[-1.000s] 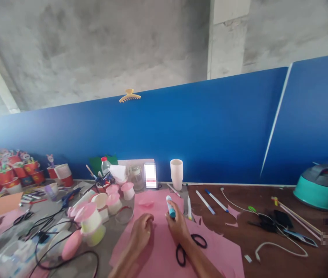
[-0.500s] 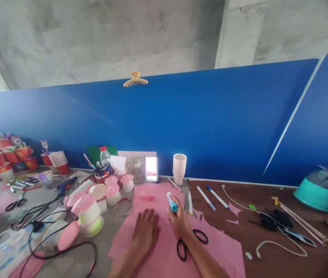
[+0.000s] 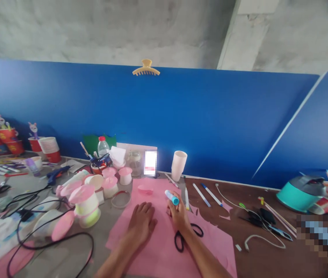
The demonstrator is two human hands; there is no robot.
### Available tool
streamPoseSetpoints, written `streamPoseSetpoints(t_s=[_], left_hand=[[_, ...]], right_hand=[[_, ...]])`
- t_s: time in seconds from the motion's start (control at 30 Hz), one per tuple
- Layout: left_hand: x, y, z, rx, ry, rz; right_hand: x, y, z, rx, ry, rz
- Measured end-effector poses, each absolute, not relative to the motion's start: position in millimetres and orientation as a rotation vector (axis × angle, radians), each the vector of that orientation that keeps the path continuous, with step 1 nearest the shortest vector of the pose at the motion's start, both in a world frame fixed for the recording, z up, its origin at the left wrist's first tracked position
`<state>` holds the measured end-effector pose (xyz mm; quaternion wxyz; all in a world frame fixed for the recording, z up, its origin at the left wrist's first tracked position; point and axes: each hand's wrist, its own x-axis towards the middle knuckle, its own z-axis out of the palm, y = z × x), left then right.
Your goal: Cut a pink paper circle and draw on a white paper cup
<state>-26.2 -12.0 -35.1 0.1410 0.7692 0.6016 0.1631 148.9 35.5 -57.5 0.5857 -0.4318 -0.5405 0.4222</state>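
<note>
My left hand [image 3: 142, 222] lies flat on a pink paper sheet [image 3: 158, 251], fingers stretched out. My right hand [image 3: 179, 216] grips a glue stick [image 3: 172, 197], white with a light blue end, tilted above the paper. Black-handled scissors [image 3: 179, 241] lie on the sheet, partly hidden beneath my right wrist. Ahead of my left hand rests a small pink paper cutout [image 3: 145, 189]. A white marker [image 3: 187, 199] lies just right of my right hand.
Pink-topped paper cups [image 3: 85, 200] and a roll of clear tape [image 3: 121, 199] stand left, near black cables [image 3: 50, 245]. Stacked white cups [image 3: 179, 166] stand by the blue partition [image 3: 210, 116]. Pens [image 3: 211, 195], a white cable [image 3: 264, 237] and a teal pot-like container [image 3: 301, 195] are right.
My view has shifted and levelled a little. The glue stick has turned in my right hand, its blue end now pointing more to the right. My left hand stays flat on the paper.
</note>
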Motion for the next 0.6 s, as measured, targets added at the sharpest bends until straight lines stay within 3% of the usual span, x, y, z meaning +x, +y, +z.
streamPoseSetpoints(t_s=[0.33,0.6], left_hand=[[-43,9,-47,1.989,1.810,0.809],[-56,19,-48,1.921,1.866,0.870]], right_hand=[[154,37,-59,-1.053,-1.306,0.936],[150,44,-55,-1.054,-1.219,0.960]])
